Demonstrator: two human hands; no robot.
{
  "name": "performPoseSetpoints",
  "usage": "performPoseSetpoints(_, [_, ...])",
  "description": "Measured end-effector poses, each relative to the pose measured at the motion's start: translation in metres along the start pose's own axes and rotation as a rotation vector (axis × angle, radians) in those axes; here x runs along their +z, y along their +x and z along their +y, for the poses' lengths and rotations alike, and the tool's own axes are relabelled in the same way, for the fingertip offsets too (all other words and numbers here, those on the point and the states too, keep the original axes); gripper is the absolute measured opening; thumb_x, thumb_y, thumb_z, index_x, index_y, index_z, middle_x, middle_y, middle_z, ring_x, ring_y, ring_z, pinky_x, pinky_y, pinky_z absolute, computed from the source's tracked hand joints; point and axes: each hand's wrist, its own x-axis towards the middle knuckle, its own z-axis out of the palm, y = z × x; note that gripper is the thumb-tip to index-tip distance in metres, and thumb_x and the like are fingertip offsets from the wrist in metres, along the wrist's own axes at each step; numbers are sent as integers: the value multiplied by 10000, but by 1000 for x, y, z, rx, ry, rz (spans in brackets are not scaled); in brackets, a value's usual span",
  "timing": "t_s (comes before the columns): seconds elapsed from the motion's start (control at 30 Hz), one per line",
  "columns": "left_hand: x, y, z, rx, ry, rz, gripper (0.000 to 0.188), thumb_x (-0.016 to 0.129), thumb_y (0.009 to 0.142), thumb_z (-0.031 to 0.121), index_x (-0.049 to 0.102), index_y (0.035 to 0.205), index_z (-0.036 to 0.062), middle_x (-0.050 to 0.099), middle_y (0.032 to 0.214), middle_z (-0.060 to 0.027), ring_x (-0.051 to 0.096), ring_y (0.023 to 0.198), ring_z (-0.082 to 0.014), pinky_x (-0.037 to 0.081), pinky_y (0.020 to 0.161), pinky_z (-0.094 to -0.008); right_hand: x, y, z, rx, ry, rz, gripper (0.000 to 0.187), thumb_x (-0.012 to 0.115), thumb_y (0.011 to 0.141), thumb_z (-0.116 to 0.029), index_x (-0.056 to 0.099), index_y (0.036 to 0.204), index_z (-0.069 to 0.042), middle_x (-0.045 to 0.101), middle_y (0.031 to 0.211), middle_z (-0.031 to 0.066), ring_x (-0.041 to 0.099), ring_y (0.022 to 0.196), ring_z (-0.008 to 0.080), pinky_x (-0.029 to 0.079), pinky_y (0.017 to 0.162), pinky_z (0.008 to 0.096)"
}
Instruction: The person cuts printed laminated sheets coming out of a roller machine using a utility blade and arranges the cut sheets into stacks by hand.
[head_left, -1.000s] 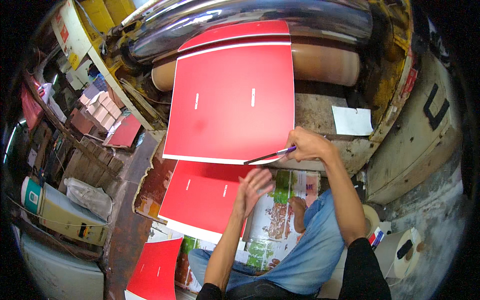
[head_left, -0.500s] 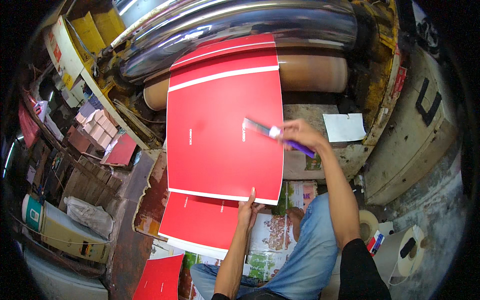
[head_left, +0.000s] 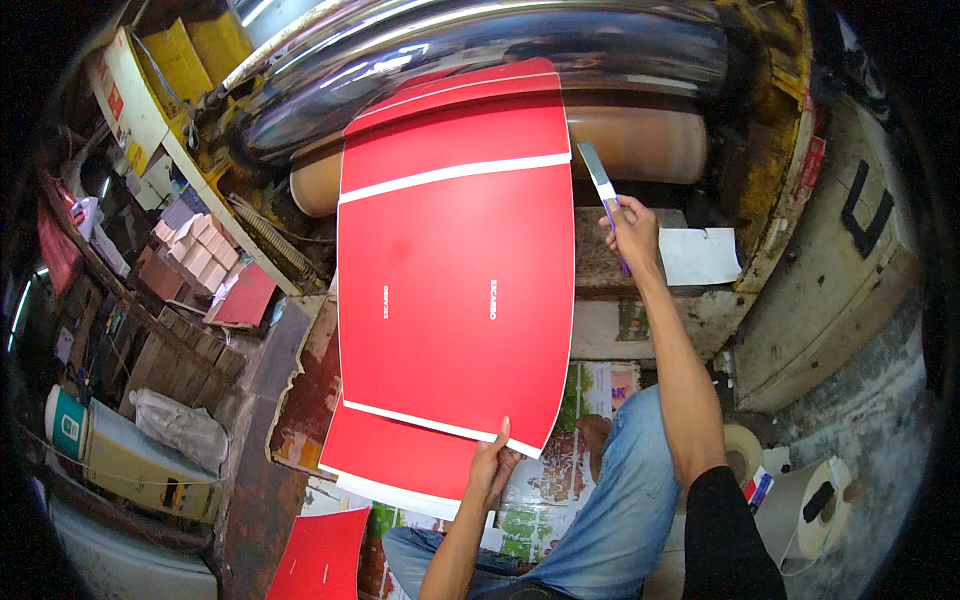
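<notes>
A large red printed sheet (head_left: 440, 320) with white borders and small white lettering hangs down from the machine's shiny metal roller (head_left: 480, 70). At its lower edge, my left hand (head_left: 492, 465) pinches the white border near the right corner, thumb on top. To the right of the sheet, my right hand (head_left: 635, 235) grips a knife (head_left: 596, 172) with a purple handle, its flat blade pointing up and held apart from the paper. Another red sheet (head_left: 400, 450) lies under the hanging one, above white paper.
A brown roller (head_left: 640, 145) runs below the metal one. White paper (head_left: 700, 256) rests on the ledge at right, beside a grey cabinet (head_left: 820, 270). Another red sheet (head_left: 318, 555) lies at lower left. Rolls of film (head_left: 825, 510) stand at lower right. Pink stacks (head_left: 200, 255) sit at far left.
My right hand has swung the knife from over the sheet up to its right side. My left hand has moved down, drawing the sheet's lower right corner lower. A strip across the sheet sits slightly lower.
</notes>
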Motion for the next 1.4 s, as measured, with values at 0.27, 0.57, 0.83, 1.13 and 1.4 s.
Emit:
performPoseSetpoints(0.27, [6, -42, -2, -32, -35, 94, 397, 535, 961, 163, 377, 1310, 61, 567, 1213, -100, 589, 1090, -199, 511, 889, -393, 19, 19, -13, -34, -107, -36, 266, 574, 922, -186, 620, 1060, 37, 638, 676, 86, 511, 428, 94, 389, 382, 246])
performPoseSetpoints(0.57, [-15, -75, -4, -102, -37, 51, 348, 524, 968, 177, 422, 1279, 61, 609, 1132, -64, 619, 1004, -164, 525, 831, -347, -3, 2, -1, 69, -211, -322, 266, 603, 914, -209, 636, 1054, 15, 632, 674, 69, 512, 438, 78, 390, 393, 225])
performPoseSetpoints(0.83, [-44, -113, -14, -83, 49, 209, 525, 578, 932, 154, 306, 1375, 78, 463, 1359, -108, 510, 1207, -248, 454, 992, -457, 27, -24, -30, -80, -97, -50, 401, 751, 776, -415, 726, 944, -53, 571, 649, -32, 446, 522, 30, 314, 471, 202])
performPoseSetpoints(1.13, [-21, -179, -1, -119, 160, 282, 445, 560, 945, 187, 354, 1318, 56, 551, 1185, -106, 580, 1023, -211, 490, 834, -383, 49, -18, -1, 188, 169, -274, 454, 795, 722, -343, 665, 995, -4, 656, 831, 49, 584, 664, 113, 411, 543, 248])
performPoseSetpoints(1.4, [-78, -262, 60, -120, 262, 405, 650, 649, 856, 141, 297, 1397, 57, 487, 1313, -121, 518, 1181, -239, 429, 1013, -397, 35, -29, 8, 281, -264, -407, 353, 785, 716, -304, 658, 962, -85, 672, 871, 9, 572, 719, 89, 400, 541, 260])
